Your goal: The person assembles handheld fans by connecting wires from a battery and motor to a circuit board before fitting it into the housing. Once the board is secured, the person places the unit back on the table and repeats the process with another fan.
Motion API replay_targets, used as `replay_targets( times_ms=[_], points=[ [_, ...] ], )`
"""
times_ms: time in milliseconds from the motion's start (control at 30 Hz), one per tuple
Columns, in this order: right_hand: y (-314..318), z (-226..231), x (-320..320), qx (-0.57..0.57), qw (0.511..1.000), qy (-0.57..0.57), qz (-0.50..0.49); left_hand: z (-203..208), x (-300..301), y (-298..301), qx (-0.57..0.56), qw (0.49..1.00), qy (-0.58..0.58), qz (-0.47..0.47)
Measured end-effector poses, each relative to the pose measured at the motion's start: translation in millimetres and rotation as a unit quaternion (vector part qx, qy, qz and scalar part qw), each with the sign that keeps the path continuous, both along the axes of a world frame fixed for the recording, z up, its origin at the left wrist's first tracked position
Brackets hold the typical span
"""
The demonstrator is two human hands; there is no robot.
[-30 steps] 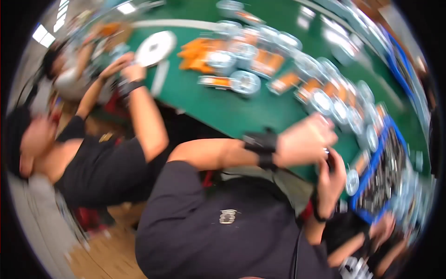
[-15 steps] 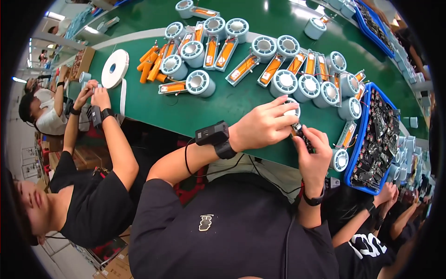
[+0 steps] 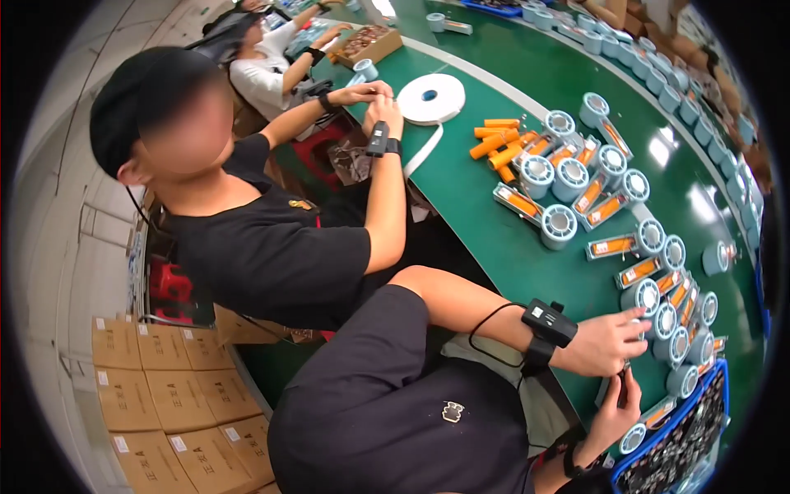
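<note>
My left hand is curled, palm down, around a light-blue round fan housing that its fingers largely cover. Just below it my right hand pinches a small dark circuit board against the underside of that unit. How the board and housing join is hidden by the fingers. Beside my hands lie several similar light-blue fan housings, with open handles that hold orange battery cells and thin wires.
A blue tray of dark circuit boards stands at the right. Loose orange cells and a white tape roll lie on the green table. A co-worker sits at my left; brown cartons are stacked behind.
The view has swung left, bringing the co-worker and cartons further in and shifting the table things rightward. Both my hands stay together at the same housing and dark board.
</note>
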State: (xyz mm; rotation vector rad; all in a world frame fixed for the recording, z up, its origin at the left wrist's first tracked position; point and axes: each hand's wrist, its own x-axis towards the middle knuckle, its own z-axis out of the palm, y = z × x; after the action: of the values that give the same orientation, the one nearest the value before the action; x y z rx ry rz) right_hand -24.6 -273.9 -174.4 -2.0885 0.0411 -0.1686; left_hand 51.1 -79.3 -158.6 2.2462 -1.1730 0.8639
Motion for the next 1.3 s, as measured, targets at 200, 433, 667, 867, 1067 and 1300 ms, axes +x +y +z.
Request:
replay_targets(
  times_ms=[200, 433, 667, 867, 1067, 1300],
  points=[
    [11.0, 13.0, 6.1, -0.097, 0.995, 0.019, -0.019, -33.7, 15.4, 5.1, -0.040, 0.997, -0.019, -0.063],
    [20.8, 22.3, -1.6, -0.253, 0.967, -0.032, 0.029, -37.3, 12.6, -1.0, -0.075, 0.996, -0.024, -0.046],
    [8.0, -0.5, -10.5, 0.045, 0.999, 0.017, -0.020, -19.9, 12.5, 1.3, -0.020, 0.997, -0.021, -0.066],
    [11.8, -19.1, -9.4, 0.200, 0.976, 0.046, -0.072, -13.1, 22.5, 14.1, -0.008, 0.990, 0.012, -0.137],
    [14.6, -14.8, -5.6, 0.223, 0.973, 0.051, -0.042, 1.6, 36.4, 26.5, 0.041, 0.978, 0.021, -0.205],
    [24.3, -21.8, -11.2, 0.386, 0.910, -0.149, 0.005, 55.4, 21.4, 37.5, 0.121, 0.977, -0.023, -0.173]
  ],
)
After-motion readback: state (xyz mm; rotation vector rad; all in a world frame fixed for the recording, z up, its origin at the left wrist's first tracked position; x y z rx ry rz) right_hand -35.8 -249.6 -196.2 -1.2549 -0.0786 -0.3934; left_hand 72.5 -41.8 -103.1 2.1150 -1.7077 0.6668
